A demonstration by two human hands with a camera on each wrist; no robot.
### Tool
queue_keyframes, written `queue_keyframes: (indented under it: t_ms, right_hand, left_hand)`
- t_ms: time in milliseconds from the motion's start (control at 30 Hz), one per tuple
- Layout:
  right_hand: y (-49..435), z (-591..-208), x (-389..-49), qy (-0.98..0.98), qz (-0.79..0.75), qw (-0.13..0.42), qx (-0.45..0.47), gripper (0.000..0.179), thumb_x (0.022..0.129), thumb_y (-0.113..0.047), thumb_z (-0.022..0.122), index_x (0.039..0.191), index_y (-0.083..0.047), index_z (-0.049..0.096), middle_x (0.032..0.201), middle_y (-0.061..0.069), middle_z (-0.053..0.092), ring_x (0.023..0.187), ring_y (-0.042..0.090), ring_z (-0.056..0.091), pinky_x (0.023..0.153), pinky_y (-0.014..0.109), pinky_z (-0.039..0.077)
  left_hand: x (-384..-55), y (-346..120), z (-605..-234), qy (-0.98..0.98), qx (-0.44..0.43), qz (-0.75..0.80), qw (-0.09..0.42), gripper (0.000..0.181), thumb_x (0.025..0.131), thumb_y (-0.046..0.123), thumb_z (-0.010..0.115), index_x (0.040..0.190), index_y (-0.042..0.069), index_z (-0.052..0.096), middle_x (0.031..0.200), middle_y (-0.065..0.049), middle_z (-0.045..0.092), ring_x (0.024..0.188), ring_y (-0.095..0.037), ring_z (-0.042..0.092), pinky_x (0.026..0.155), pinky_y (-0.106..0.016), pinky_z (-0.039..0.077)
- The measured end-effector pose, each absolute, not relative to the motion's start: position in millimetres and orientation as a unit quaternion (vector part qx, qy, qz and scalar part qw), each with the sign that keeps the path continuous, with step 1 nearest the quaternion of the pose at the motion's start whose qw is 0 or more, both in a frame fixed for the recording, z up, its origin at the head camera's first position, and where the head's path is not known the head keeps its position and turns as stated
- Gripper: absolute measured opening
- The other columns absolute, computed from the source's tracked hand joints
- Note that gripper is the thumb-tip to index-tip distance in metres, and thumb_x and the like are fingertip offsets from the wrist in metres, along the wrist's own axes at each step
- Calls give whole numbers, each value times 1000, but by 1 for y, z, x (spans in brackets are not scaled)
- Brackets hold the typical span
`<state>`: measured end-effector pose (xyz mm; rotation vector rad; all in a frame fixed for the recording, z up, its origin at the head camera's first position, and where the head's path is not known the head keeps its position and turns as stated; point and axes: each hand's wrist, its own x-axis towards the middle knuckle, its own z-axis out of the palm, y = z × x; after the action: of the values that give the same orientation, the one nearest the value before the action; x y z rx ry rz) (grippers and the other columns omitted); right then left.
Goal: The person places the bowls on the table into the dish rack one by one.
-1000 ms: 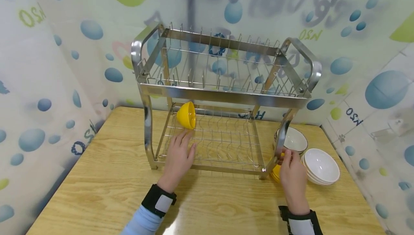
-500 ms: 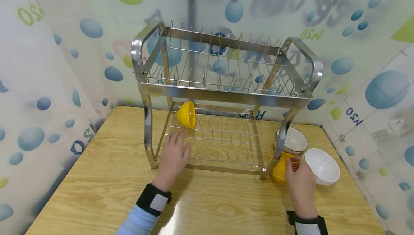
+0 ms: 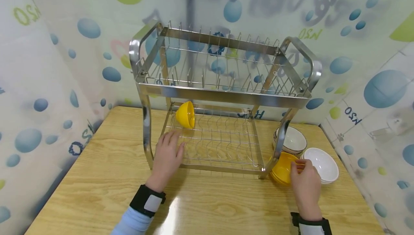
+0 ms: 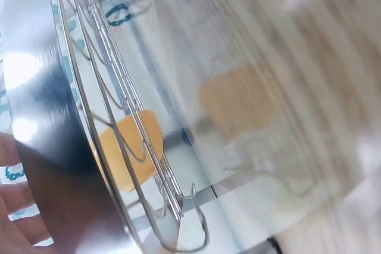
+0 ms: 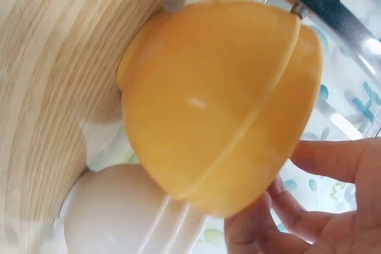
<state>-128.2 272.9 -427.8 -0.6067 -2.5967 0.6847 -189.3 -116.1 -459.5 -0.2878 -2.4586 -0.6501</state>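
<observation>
A yellow bowl (image 3: 185,115) stands tipped on its side in the lower wire tier (image 3: 223,145) of a metal dish rack, at its left end. My left hand (image 3: 166,156) hovers at the rack's front left with loosely bent fingers and holds nothing; the bowl is behind it. In the left wrist view that bowl (image 4: 132,150) shows through the wires, with my fingertips (image 4: 24,200) at the left edge. By the rack's right front foot stand stacked yellow bowls (image 3: 284,166). My right hand (image 3: 305,186) pinches the right rim of the upper one (image 5: 220,99), thumb inside, fingers outside.
White bowls (image 3: 321,164) are stacked right of the yellow ones, with dark-rimmed bowls (image 3: 293,139) behind. The rack's upper tier (image 3: 220,66) overhangs the lower one; its right leg (image 3: 281,141) stands close to the yellow stack. The wooden tabletop (image 3: 226,202) reaches forward.
My left hand has drawn back to the left, away from the tipped bowl. My right hand has shifted right along the yellow stack, and more of the yellow bowl shows.
</observation>
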Motion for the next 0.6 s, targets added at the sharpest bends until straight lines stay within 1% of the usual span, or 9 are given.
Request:
queue_keyframes:
  t_ms: [100, 267, 367, 467, 533, 600]
  right_hand:
    - [279, -426, -128, -924, 240, 192, -226, 27, 92, -17, 58, 105, 7, 56, 97, 30, 63, 85, 42, 58, 70, 49, 46]
    - [287, -423, -128, -926, 223, 177, -246, 28, 92, -17, 57, 105, 8, 56, 95, 30, 62, 83, 41, 58, 68, 48, 47]
    - [290, -423, -126, -928, 213, 169, -255, 28, 92, -18, 57, 104, 7, 56, 93, 29, 62, 79, 39, 58, 59, 42, 48]
    - [293, -423, -125, -927, 209, 171, -260, 27, 91, -18, 57, 101, 7, 56, 89, 27, 63, 75, 38, 58, 51, 36, 44]
    - [296, -424, -124, -927, 204, 168, -265, 27, 90, -18, 57, 100, 7, 56, 87, 26, 63, 74, 38, 58, 50, 34, 41]
    - [299, -424, -123, -930, 196, 151, -273, 28, 90, -18, 56, 99, 8, 55, 85, 26, 62, 71, 37, 57, 49, 35, 41]
  left_hand:
    - [-189, -119, -458, -922, -99, -248, 282, 38, 91, 18, 61, 124, -1, 57, 127, -25, 54, 118, -44, 47, 96, -57, 41]
    - [-189, -123, -455, -920, -103, -252, 283, 38, 92, 17, 59, 124, -3, 57, 126, -27, 54, 116, -45, 47, 99, -55, 39]
    - [-189, -124, -455, -920, -106, -250, 283, 39, 92, 17, 58, 125, -2, 56, 127, -27, 54, 116, -44, 47, 99, -54, 39]
    - [-189, -125, -455, -919, -104, -255, 281, 38, 92, 17, 58, 125, -2, 56, 127, -27, 53, 116, -44, 46, 99, -54, 39]
    - [-189, -125, -455, -918, -103, -262, 278, 37, 92, 16, 58, 125, -2, 55, 128, -28, 52, 116, -44, 46, 98, -55, 39]
    - [-190, -126, -456, -917, -103, -267, 279, 37, 92, 15, 59, 124, -2, 56, 128, -28, 51, 116, -45, 45, 97, -55, 40]
